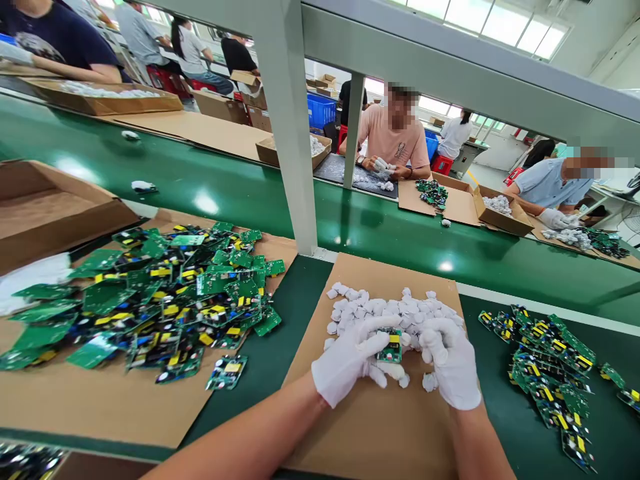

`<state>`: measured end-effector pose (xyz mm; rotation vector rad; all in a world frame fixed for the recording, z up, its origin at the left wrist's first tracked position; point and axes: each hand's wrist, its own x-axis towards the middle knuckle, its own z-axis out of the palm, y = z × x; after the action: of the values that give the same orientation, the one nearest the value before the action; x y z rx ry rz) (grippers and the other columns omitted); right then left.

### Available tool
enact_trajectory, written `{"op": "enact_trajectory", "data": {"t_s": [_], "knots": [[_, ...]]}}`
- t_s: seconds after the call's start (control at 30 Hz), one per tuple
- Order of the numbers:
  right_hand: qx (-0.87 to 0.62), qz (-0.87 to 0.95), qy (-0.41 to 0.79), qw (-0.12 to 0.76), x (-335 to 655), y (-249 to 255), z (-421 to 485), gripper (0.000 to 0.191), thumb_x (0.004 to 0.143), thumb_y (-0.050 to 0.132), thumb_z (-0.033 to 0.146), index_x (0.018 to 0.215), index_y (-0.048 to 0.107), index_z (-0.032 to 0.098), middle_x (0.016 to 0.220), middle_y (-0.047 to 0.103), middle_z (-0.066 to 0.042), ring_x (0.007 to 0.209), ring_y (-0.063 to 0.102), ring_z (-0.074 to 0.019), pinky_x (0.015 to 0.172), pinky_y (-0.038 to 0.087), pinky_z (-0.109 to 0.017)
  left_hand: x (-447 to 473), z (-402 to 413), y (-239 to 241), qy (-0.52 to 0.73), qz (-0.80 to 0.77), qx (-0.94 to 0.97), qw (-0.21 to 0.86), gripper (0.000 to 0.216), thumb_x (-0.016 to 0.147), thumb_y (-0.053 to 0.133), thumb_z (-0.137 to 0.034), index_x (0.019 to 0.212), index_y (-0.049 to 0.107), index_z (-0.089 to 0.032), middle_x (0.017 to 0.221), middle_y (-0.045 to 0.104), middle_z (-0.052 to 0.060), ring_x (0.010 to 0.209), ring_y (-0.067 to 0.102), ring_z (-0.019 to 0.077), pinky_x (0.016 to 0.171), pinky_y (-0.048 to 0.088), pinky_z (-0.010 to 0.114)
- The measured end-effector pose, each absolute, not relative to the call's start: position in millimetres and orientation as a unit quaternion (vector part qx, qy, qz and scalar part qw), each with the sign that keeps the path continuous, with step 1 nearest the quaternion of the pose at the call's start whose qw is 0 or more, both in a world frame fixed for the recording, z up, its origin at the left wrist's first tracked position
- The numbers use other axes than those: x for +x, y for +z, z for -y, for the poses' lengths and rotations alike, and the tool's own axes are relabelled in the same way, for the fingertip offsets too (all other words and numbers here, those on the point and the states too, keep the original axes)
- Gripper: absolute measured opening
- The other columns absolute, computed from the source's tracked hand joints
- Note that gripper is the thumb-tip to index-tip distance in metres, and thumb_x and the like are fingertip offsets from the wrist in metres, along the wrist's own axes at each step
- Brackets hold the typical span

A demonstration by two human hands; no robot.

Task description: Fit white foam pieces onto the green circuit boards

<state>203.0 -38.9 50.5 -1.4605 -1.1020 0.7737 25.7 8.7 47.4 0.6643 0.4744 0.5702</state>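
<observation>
My left hand (pixel 353 357), in a white glove, is closed around the edges of a small green circuit board (pixel 389 345) with a yellow component on its upper face. To the right of it, my gloved right hand (pixel 450 360) has its fingers curled together in a pinch. Whether a small white piece sits in that pinch I cannot make out, as glove and pieces are alike in colour. Both hands are over a cardboard sheet (pixel 370 433), at the near edge of a pile of small white pieces (pixel 395 309). One loose white piece (pixel 429 382) lies beside my right hand.
A big heap of circuit boards (pixel 170 293) covers cardboard at left; more boards (pixel 550 373) lie at right. A cardboard box (pixel 60 207) stands far left. Beyond runs a green conveyor belt (pixel 240 193), crossed by a grey post (pixel 290 133). Several people sit across it.
</observation>
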Motion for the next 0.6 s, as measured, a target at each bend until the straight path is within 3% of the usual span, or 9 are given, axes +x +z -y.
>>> {"op": "enact_trajectory", "data": {"t_s": [0.17,0.27,0.33,0.43,0.6], "knots": [[-0.613,0.446,0.406,0.510,209,44,49,0.046,0.072,0.069,0.051,0.102,0.054,0.020,0.065,0.056,0.002,0.041,0.042,-0.0074,0.034,0.036,-0.020,27,-9,45,0.281,-0.227,0.306,0.881,0.045,0.075,0.067,-0.038,0.112,0.051,-0.018,0.092,0.061,0.007,0.060,0.066,0.0156,0.044,0.046,0.019],[-0.607,0.430,0.426,0.515,211,41,56,0.041,0.081,0.054,0.058,0.087,0.059,0.018,0.055,0.052,0.003,0.034,0.036,-0.0059,0.031,0.035,-0.020,27,-10,42,0.281,-0.250,0.319,0.870,0.040,0.073,0.067,-0.041,0.102,0.052,-0.017,0.089,0.062,0.007,0.049,0.061,0.0116,0.034,0.034,0.016],[-0.595,0.425,0.436,0.525,213,38,58,0.049,0.085,0.043,0.062,0.078,0.060,0.017,0.048,0.047,0.004,0.032,0.033,-0.0057,0.030,0.036,-0.021,25,-11,41,0.280,-0.261,0.343,0.858,0.039,0.074,0.065,-0.043,0.099,0.054,-0.015,0.086,0.064,0.008,0.044,0.055,0.0082,0.032,0.022,0.015],[-0.601,0.430,0.415,0.530,214,37,54,0.044,0.084,0.048,0.059,0.083,0.063,0.018,0.052,0.051,0.003,0.034,0.038,-0.0074,0.029,0.037,-0.021,23,-12,42,0.286,-0.262,0.355,0.851,0.038,0.077,0.063,-0.043,0.100,0.057,-0.014,0.084,0.064,0.009,0.047,0.053,0.0070,0.034,0.015,0.016],[-0.608,0.481,0.330,0.538,208,45,47,0.029,0.073,0.069,0.044,0.089,0.065,0.020,0.074,0.064,-0.003,0.064,0.058,-0.0149,0.058,0.054,-0.028,23,-12,44,0.317,-0.214,0.287,0.878,0.029,0.076,0.066,-0.035,0.096,0.058,-0.016,0.091,0.063,0.007,0.044,0.047,0.0033,0.039,0.026,0.018]]}}
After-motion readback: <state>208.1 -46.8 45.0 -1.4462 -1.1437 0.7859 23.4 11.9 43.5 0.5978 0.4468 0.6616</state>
